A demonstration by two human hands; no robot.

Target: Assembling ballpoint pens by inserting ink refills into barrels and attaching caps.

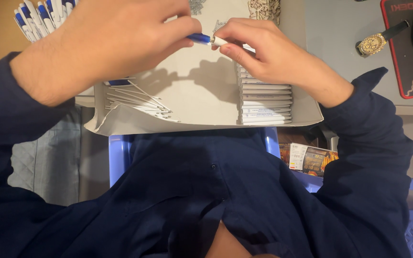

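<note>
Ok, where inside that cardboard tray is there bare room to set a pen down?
The bare middle of the cardboard tray, between the thin refills and the stacked white barrels. Both sides are crowded, and the left hand and right hand hold a pen above it.

A blue-and-white ballpoint pen (pixel 207 39) lies nearly level above a shallow cardboard tray, its blue section pinched in the fingertips of the left hand (pixel 106 40) and its white end gripped by the thumb and fingers of the right hand (pixel 264 50). Only a short stretch of the pen shows between the two hands; the rest is hidden under the fingers. The blue part is glossy, and it meets the white part right at the gap between the hands. Whether the two parts are fully joined cannot be told from the head view.
</note>
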